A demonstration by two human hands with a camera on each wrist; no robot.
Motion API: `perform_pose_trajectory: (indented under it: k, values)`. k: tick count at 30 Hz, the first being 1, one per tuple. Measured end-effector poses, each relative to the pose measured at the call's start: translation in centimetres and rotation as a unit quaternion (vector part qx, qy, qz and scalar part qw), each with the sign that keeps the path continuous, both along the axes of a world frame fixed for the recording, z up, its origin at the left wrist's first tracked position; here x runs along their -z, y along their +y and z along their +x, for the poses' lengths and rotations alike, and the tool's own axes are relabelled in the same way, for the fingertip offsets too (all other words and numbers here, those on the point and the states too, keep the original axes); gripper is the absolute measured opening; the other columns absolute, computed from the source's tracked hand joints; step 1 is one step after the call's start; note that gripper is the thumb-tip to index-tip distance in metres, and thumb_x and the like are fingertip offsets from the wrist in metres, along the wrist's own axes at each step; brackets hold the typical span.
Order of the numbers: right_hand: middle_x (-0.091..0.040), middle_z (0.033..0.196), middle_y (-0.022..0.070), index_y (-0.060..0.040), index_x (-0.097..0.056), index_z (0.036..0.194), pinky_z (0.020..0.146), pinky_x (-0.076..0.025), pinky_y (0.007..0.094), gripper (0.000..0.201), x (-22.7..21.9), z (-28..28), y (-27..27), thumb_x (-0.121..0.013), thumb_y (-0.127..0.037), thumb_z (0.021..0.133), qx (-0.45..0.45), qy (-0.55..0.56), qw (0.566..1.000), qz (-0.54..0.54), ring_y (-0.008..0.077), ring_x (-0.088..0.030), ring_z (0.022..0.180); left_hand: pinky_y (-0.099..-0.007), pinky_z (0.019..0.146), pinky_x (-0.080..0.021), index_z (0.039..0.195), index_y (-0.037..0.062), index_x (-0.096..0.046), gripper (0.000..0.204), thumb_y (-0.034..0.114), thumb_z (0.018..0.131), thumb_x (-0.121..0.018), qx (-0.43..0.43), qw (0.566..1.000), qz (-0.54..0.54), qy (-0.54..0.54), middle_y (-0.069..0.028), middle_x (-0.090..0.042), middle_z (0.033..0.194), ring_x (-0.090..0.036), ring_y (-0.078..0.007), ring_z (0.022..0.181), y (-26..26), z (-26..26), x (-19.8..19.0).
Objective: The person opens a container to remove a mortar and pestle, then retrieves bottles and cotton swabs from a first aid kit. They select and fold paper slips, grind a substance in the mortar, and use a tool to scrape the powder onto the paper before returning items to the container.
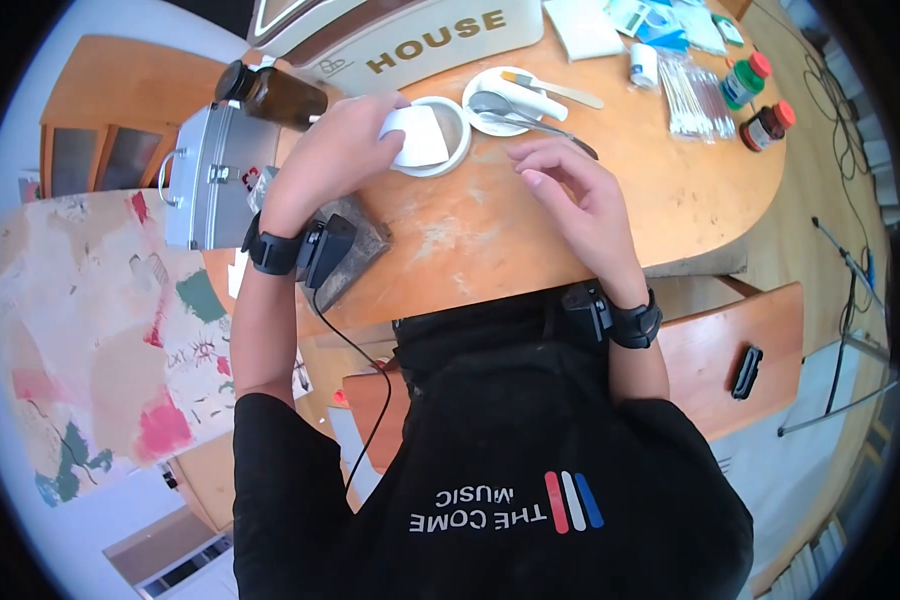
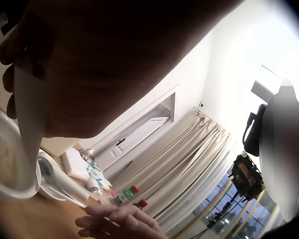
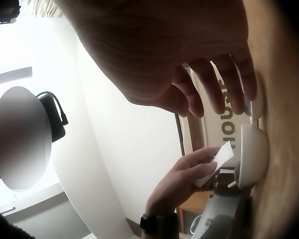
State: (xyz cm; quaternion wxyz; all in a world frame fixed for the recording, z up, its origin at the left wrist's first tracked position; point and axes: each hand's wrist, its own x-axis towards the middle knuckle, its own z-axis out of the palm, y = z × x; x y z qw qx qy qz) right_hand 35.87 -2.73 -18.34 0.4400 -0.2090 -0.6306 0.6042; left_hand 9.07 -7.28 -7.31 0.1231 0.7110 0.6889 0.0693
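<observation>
My left hand (image 1: 345,150) pinches a white sheet or pad (image 1: 416,137) over a white bowl (image 1: 454,122); in the left wrist view the sheet (image 2: 30,107) hangs at the rim of the bowl (image 2: 20,191). The right wrist view shows the sheet (image 3: 220,160) between thumb and fingers, beside the bowl (image 3: 255,154). My right hand (image 1: 582,200), fingers loosely bent and holding nothing, hovers right of the bowl, near a metal spoon (image 1: 540,124). That spoon lies across a second white dish (image 1: 479,82) with a brush (image 1: 560,88) and a white tube-like piece.
Behind the bowls stands a box lettered HOUSE (image 1: 440,45). A brown jar (image 1: 288,98) and silver case (image 1: 210,180) are at the left. Cotton swabs (image 1: 692,98), a green bottle (image 1: 743,82) and a dark red-capped bottle (image 1: 765,128) are at the right.
</observation>
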Motion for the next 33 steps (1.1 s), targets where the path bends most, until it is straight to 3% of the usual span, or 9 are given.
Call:
perform_pose_trajectory:
  k: [6,9,14,16,18,21,24,29,33]
  values:
    - [-0.072,0.096,0.0066,-0.0006,-0.069,0.100,0.072,-0.053,0.0305,0.008,-2.2,0.9,1.4,-0.069,-0.005,0.094,0.075,-0.128,0.983,0.107,0.0161,-0.066,0.080,-0.0407,0.082,-0.054,0.112,-0.0003,-0.069,0.025,0.016,0.094,-0.064,-0.065,0.995,0.065,-0.030,-0.0216,-0.072,0.096,-0.069,-0.0385,0.089,-2.1,-0.2,-0.2]
    - [-0.070,0.088,0.0076,-0.0027,-0.069,0.100,0.065,-0.053,0.0358,0.012,-4.5,0.5,4.2,-0.073,-0.004,0.089,0.184,-0.253,0.894,0.321,0.0240,-0.067,0.072,-0.0386,0.076,-0.053,0.100,-0.0019,-0.069,0.020,0.018,0.097,-0.064,-0.082,0.990,0.113,-0.011,-0.0194,-0.071,0.087,-0.067,-0.0368,0.080,-3.1,-0.2,-0.4]
    - [-0.070,0.093,0.0127,-0.0056,-0.067,0.101,0.068,-0.054,0.0449,0.016,-5.5,-0.7,7.7,-0.073,-0.009,0.086,0.094,-0.404,0.790,0.452,0.0366,-0.068,0.082,-0.0396,0.063,-0.048,0.095,-0.0008,-0.065,0.016,0.015,0.097,-0.064,-0.120,0.954,0.254,-0.106,-0.0169,-0.065,0.074,-0.063,-0.0317,0.066,-6.9,-1.1,0.4]
    - [-0.070,0.095,0.0141,-0.0081,-0.067,0.104,0.069,-0.055,0.0468,0.017,-5.6,-1.2,8.4,-0.071,-0.012,0.087,0.049,-0.449,0.755,0.475,0.0381,-0.069,0.086,-0.0345,0.062,-0.045,0.102,0.0005,-0.064,0.012,0.012,0.098,-0.063,-0.227,0.910,0.269,-0.218,-0.0124,-0.062,0.071,-0.060,-0.0232,0.063,-9.8,-0.7,-0.7]
    - [-0.073,0.100,0.0138,-0.0095,-0.068,0.107,0.073,-0.056,0.0461,0.021,-5.1,-1.6,9.1,-0.073,-0.012,0.086,0.024,-0.455,0.761,0.462,0.0381,-0.071,0.088,-0.0270,0.062,-0.042,0.114,0.0032,-0.061,0.015,0.008,0.100,-0.060,-0.297,0.854,0.292,-0.311,-0.0025,-0.061,0.074,-0.054,-0.0086,0.067,-13.7,-2.5,-0.6]
    - [-0.074,0.092,0.0156,-0.0092,-0.068,0.111,0.072,-0.055,0.0448,0.025,-5.4,-2.3,9.6,-0.073,-0.012,0.087,-0.013,-0.500,0.753,0.428,0.0355,-0.072,0.085,-0.0258,0.064,-0.043,0.114,0.0021,-0.063,0.015,0.007,0.100,-0.059,-0.397,0.771,0.380,-0.322,-0.0001,-0.066,0.082,-0.056,-0.0068,0.073,-20.9,-5.1,1.6]
    - [-0.072,0.087,0.0169,-0.0083,-0.068,0.114,0.071,-0.055,0.0449,0.028,-6.7,-3.4,8.9,-0.073,-0.011,0.086,-0.025,-0.545,0.740,0.394,0.0359,-0.071,0.082,-0.0247,0.067,-0.045,0.114,0.0007,-0.064,0.016,0.005,0.099,-0.059,-0.517,0.726,0.395,-0.223,0.0009,-0.067,0.089,-0.057,-0.0066,0.078,-26.9,-9.3,6.0]
    - [-0.069,0.082,0.0165,-0.0065,-0.067,0.118,0.069,-0.053,0.0428,0.032,-7.7,-4.1,9.2,-0.071,-0.010,0.086,-0.036,-0.545,0.727,0.415,0.0357,-0.068,0.076,-0.0231,0.071,-0.047,0.113,-0.0015,-0.066,0.019,0.007,0.097,-0.064,-0.553,0.705,0.384,-0.220,-0.0034,-0.072,0.090,-0.062,-0.0078,0.081,-29.4,-12.6,10.6]
    - [-0.066,0.079,0.0153,-0.0021,-0.067,0.110,0.067,-0.049,0.0379,0.026,-8.9,-4.9,10.4,-0.070,-0.010,0.086,-0.050,-0.487,0.772,0.405,0.0299,-0.062,0.070,-0.0249,0.071,-0.048,0.110,0.0010,-0.070,0.019,0.010,0.094,-0.067,-0.593,0.693,0.371,-0.178,-0.0052,-0.074,0.087,-0.065,-0.0095,0.080,-28.3,-13.5,11.3]
